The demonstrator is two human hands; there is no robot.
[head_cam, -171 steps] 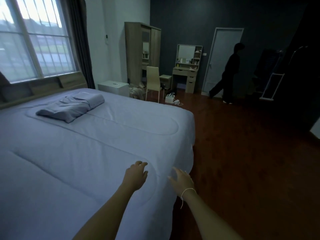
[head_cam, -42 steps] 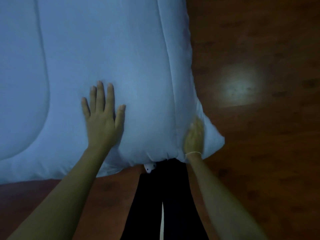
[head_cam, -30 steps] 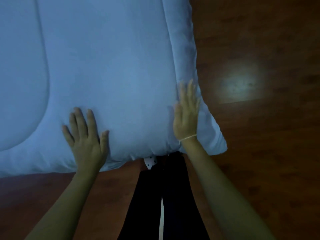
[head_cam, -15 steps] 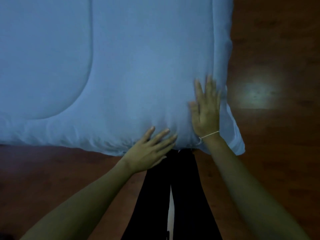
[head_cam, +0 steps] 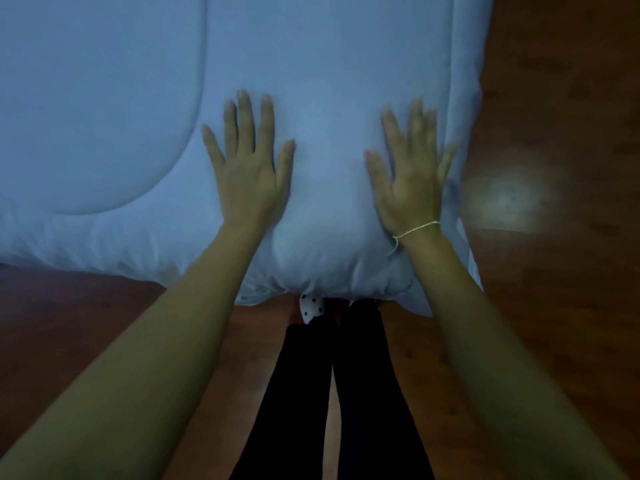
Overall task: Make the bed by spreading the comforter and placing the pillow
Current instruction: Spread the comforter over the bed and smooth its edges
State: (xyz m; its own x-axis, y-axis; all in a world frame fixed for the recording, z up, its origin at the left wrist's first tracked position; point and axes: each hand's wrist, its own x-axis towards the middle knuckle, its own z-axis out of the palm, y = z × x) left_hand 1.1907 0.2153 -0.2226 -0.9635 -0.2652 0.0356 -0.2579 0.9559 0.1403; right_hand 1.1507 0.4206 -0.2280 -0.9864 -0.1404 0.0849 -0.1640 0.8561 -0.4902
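The head camera looks straight down at the corner of a bed. The pale blue comforter (head_cam: 311, 64) fills the top of the picture from 9 o'clock round to 1 o'clock, and its puffy corner hangs over the edge near the middle. A curved stitched line runs through it on the left side. The left hand (head_cam: 247, 168) lies flat on the comforter, palm down, with the fingers spread wide, and it grips nothing. The right hand (head_cam: 410, 174) lies flat just beside it toward 3 o'clock, also spread open and holding nothing, close to the comforter's right edge. It looks a bit blurry. A thin white string bracelet (head_cam: 415, 232) goes round the right wrist. The dark wooden floor (head_cam: 554, 306) shows at 3 o'clock and along the bottom, with a pale shiny spot on it. The person's legs in black trousers (head_cam: 346, 393) stand at 6 o'clock, right against the bed. The pillow is not in view.
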